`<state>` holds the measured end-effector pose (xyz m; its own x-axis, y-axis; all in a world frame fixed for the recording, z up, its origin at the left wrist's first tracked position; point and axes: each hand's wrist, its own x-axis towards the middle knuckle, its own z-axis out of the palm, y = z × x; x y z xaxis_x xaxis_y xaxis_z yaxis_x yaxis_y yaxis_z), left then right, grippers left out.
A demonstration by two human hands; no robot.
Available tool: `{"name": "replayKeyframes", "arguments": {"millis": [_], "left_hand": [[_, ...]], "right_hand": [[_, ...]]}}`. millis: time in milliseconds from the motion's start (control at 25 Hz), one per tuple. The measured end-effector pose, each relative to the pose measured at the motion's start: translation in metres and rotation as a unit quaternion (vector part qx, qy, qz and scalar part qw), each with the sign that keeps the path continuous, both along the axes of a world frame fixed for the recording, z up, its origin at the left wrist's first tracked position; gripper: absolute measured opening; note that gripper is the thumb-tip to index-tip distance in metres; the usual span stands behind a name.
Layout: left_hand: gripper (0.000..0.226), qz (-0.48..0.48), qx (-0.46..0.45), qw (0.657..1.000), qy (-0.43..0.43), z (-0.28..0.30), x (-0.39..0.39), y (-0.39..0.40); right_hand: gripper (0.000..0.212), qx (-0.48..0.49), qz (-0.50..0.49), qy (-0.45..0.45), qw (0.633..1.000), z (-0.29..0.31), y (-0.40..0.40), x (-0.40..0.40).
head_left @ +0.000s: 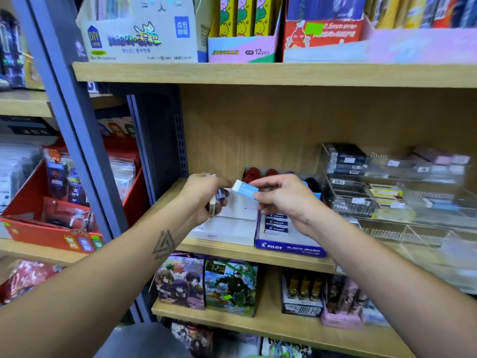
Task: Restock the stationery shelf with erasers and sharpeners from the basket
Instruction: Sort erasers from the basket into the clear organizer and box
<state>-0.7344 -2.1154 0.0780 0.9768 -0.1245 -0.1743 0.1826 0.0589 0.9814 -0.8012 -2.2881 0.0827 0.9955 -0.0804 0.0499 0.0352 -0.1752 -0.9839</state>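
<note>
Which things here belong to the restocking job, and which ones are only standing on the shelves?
Part of the job:
- blue-sleeved eraser, pinched by the right hand
- small items gripped in the left hand
- Pilot eraser box
- white box

Only standing there:
- clear acrylic organizer
- Joguman box
- red bin

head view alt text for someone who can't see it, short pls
A person's right hand pinches a blue-and-white eraser above a white box on a wooden shelf, while the left hand grips several small items. A blue Pilot eraser box sits beside the white one.
</note>
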Motion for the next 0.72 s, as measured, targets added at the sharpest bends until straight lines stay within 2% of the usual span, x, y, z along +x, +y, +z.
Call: {"name": "replayKeyframes", "arguments": {"millis": [80, 160, 280, 400, 520, 720], "left_hand": [[0.009, -0.082, -0.034, 0.996, 0.027, 0.003, -0.006, -0.001], [0.018, -0.137, -0.024, 0.989, 0.043, 0.004, -0.007, -0.009], [0.019, -0.139, -0.006, 0.99, 0.036, 0.003, -0.008, -0.03], [0.017, -0.133, -0.007, 0.991, 0.027, 0.005, -0.011, -0.044], [0.02, -0.146, -0.009, 0.989, 0.027, 0.008, -0.016, -0.054], [0.015, -0.206, -0.02, 0.978, 0.027, 0.019, -0.025, -0.087]], "right_hand": [[0.024, 0.008, 0.006, 0.001, 1.0, 0.004, -0.019, -0.002], [0.021, 0.001, 0.013, -0.007, 1.0, 0.004, -0.032, -0.003], [0.028, -0.029, 0.013, -0.037, 0.999, 0.001, -0.048, -0.006], [0.041, -0.147, 0.006, -0.069, 0.987, 0.0, -0.063, -0.01], [0.034, -0.295, -0.036, -0.117, 0.948, 0.003, -0.071, -0.016], [0.026, -0.407, -0.065, -0.164, 0.896, 0.014, -0.094, -0.03]]}}
